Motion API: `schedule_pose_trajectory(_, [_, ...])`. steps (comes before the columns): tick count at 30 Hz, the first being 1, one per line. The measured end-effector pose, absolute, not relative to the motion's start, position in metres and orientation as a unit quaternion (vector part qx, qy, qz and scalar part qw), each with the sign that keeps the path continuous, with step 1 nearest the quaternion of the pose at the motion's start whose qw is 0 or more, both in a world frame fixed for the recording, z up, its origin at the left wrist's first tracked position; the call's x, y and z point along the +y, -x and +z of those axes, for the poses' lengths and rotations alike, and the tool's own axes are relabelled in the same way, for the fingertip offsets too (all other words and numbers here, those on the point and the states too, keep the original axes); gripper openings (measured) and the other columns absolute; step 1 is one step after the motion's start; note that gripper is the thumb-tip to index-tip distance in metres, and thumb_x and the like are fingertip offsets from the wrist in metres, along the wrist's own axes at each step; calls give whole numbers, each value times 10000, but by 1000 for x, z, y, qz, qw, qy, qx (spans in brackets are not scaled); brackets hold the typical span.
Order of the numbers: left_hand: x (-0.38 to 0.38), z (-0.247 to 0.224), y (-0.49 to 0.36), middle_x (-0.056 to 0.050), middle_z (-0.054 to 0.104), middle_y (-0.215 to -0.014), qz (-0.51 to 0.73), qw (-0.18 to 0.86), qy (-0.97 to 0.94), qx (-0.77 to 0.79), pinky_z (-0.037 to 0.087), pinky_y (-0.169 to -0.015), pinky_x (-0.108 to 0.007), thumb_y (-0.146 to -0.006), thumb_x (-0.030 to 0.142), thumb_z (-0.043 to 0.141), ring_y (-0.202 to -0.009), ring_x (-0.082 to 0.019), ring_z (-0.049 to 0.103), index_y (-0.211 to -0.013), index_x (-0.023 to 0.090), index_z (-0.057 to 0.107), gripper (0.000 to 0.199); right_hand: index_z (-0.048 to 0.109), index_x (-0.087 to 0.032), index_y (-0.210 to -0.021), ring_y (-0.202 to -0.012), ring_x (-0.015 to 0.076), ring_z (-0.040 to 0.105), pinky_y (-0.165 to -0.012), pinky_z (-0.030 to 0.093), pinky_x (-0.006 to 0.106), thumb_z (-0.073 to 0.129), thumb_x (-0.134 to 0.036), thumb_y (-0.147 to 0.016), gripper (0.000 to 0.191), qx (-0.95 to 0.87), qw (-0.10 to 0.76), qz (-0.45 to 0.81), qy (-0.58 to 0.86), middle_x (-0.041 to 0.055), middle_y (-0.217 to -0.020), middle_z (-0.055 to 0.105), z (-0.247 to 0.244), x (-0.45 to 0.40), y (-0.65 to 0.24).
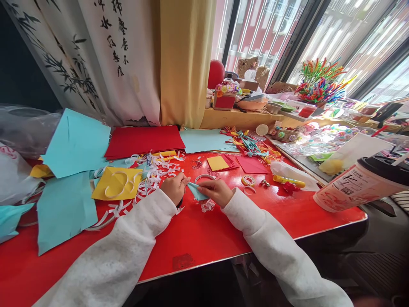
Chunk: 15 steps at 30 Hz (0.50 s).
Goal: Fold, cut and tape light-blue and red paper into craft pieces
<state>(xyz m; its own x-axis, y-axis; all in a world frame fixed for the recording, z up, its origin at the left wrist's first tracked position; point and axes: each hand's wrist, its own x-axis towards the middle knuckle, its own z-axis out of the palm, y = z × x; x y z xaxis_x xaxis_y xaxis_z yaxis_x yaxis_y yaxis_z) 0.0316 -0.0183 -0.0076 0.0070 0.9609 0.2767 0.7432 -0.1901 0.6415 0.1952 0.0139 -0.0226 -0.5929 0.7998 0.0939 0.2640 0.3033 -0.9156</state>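
A small folded piece of light blue paper (197,192) is held between both hands, just above the red table (220,234). My left hand (174,187) is closed, its thumb and fingertips pinching the paper's left corner. From the other side my right hand (216,191) grips the paper's upper right edge between thumb and fingers. Behind the hands lies a pale ring (204,176), partly covered by my right hand. A crumpled white scrap (208,206) rests beneath the paper. White paper shreds (156,168) are heaped beyond my left hand.
Blue sheets (68,209) and a yellow sheet with curled strips (118,183) lie left. Red sheets (143,140) are at the back. Right of my hands are a tape roll (248,181), a yellow glue stick (289,181) and a tilted drink cup (358,183) near the edge.
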Motion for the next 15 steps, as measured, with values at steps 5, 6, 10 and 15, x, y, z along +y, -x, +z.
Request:
schedule_pose_trajectory(5, [-18,-9,-32,17,505,-502,335,137,-721,591,315,-536,-235,-777,340,337,-505,-130,479,-601,201,441,247,585,-137,-690,-455,65,343,-408,298,199,469,-451,-705,334,-784,262,450,337,-21,-507,372,-21,15,-194])
schedule_pose_trajectory(6, [-18,-9,-32,17,514,-511,339,147,-724,583,318,-541,-233,-771,339,351,-514,-129,485,-610,201,451,234,569,-137,-651,-448,61,320,-400,277,197,468,-455,-703,337,-785,255,455,333,-26,-498,346,-21,15,-193])
schedule_pose_trajectory(10, [-16,-10,-31,20,563,-550,367,244,-691,573,349,-567,-225,-739,354,411,-544,-121,514,-636,200,506,208,534,-132,-651,-446,55,285,-394,238,197,470,-463,-698,341,-767,241,493,332,-34,-502,306,-20,15,-193])
schedule_pose_trajectory(15, [-13,-11,-28,13,569,-553,410,368,-611,567,398,-561,-228,-664,372,506,-544,-118,522,-611,173,548,210,536,-105,-732,-467,56,292,-413,236,202,466,-466,-702,369,-762,220,518,321,-34,-526,310,-16,13,-195])
